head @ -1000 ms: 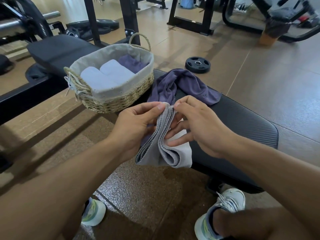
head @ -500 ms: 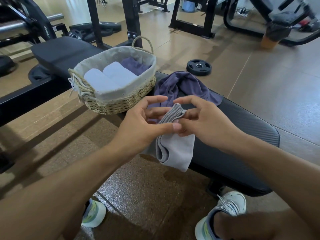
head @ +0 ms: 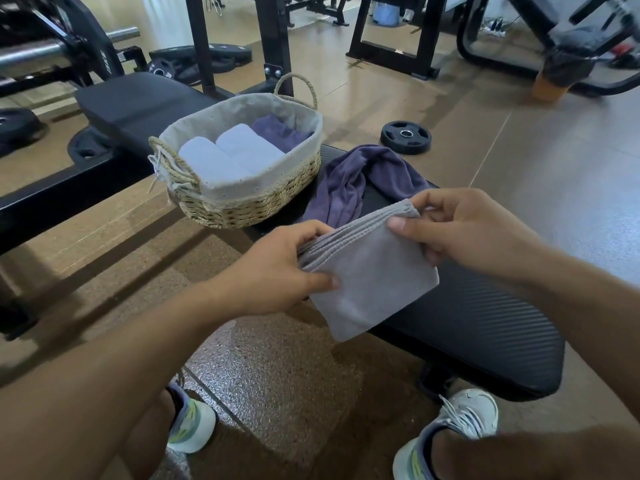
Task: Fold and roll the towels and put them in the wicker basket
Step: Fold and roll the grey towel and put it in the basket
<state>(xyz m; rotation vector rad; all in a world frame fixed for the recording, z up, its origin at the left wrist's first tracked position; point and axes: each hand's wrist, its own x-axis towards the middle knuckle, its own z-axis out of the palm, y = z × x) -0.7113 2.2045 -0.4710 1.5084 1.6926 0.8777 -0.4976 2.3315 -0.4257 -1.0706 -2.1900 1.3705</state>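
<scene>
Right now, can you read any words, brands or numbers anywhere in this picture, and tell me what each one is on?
No text can be read for certain.
Large weight plate on the barbell: white lettering, too blurred and angled to read.
Small weight plate on the floor: no legible marking.
Stacked plates behind the bench: pale marks, too small.
Wicker basket, grey towel: no label visible.

Five towels [head: 370,282], one basket [head: 252,206]
</scene>
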